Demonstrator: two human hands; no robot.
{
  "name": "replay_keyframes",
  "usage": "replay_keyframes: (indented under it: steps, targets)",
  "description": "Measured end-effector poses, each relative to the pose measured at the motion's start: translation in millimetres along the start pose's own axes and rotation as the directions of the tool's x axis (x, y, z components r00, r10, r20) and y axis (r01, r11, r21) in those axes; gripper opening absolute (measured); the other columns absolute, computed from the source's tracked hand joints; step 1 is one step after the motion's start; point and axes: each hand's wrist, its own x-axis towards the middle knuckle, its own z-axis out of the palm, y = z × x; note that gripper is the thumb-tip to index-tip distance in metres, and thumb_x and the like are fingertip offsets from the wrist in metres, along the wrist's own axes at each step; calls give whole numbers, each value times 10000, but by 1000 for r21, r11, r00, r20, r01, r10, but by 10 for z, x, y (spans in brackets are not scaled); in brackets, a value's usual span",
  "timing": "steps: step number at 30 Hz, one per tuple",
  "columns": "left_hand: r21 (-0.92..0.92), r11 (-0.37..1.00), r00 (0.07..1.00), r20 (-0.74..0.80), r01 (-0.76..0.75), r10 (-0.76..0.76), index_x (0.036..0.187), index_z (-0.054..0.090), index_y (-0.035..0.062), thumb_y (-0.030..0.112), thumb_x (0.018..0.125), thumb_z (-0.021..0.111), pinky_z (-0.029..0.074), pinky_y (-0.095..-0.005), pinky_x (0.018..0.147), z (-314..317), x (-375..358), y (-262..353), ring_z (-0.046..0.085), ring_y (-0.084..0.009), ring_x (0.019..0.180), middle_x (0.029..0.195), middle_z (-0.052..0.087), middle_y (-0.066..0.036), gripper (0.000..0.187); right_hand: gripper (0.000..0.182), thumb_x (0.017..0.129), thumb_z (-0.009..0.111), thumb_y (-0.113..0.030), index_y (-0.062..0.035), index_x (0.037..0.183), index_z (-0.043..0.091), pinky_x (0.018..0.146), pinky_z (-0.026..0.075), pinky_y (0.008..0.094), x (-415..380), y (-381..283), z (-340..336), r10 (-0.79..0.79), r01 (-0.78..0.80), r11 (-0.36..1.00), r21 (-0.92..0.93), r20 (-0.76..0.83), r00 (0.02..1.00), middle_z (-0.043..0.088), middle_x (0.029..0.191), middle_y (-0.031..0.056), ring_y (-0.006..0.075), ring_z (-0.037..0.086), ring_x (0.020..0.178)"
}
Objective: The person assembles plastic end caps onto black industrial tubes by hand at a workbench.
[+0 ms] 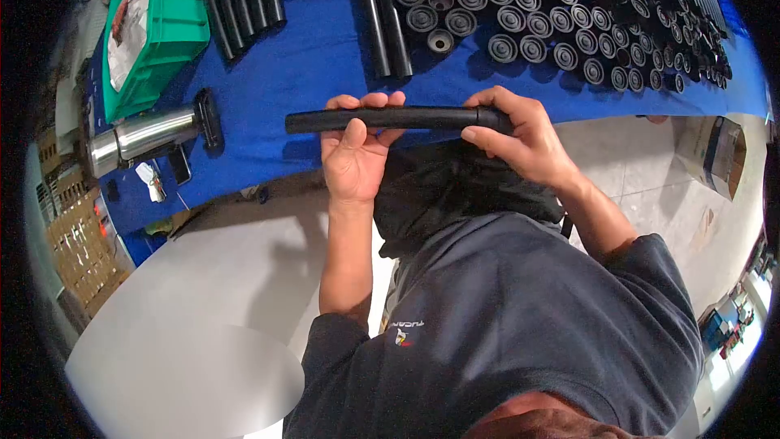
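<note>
A long black tube [422, 118] lies sideways across both hands, just in front of the blue table's near edge. My left hand [353, 154], palm up, has its thumb on the near side and its fingertips curled over the far side. Around the tube's right end, past a thin seam, my right hand [524, 138] is closed with thumb and fingers. That end is partly hidden by the fingers. Beyond the tube, two more black tubes [383, 20] lie side by side on the blue cloth [321, 41].
Several black tubes [244, 0] lie at the back left beside a green bin [175, 12]. Many round black caps [532, 20] cover the back right. A shiny metal cylinder [154, 136] and a phone-like black object [179, 164] are at left. A cardboard box [719, 154] stands on the right.
</note>
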Motion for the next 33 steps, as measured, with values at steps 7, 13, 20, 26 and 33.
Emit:
replay_keyframes:
  steps: [7,13,20,26,33]
  targets:
    - [-21,1000,998,56,5,-4,1242,582,71,104,970,670,570,-608,984,-161,-6,-43,570,-435,1283,1269,643,-212,288,349,894,762,-206,14,1134,637,699,517,378,75,45,-106,-258,273,927,-257,92,962,672,926,166,306,667,811]
    - [-25,1000,999,47,-6,7,1236,586,71,108,964,680,564,-611,994,-126,-15,-46,576,-435,1275,1264,645,-210,290,341,907,748,-211,22,1126,629,707,516,404,51,107,-39,-276,278,942,-186,38,960,661,924,176,323,662,822]
    - [23,1000,1000,19,8,-8,1233,574,59,111,958,692,574,-610,978,-82,-28,-37,580,-417,1276,1257,644,-214,304,352,898,759,-203,19,1137,627,712,513,410,82,132,-119,-339,357,905,-231,114,934,656,935,173,335,655,818]
    - [-16,1000,999,39,10,-10,1256,556,56,73,966,660,567,-612,987,-103,-5,-35,564,-421,1293,1292,625,-228,309,502,849,815,-178,-2,1261,590,773,537,375,3,157,-45,-211,216,965,-145,54,976,666,1029,149,261,679,913]
    - [-75,997,998,65,17,-12,1253,550,61,17,941,649,554,-617,1003,-159,4,-30,534,-425,1326,1304,612,-242,330,678,805,874,-146,-45,1375,521,804,547,284,4,173,-200,32,-102,940,326,215,976,610,1189,86,130,622,977]
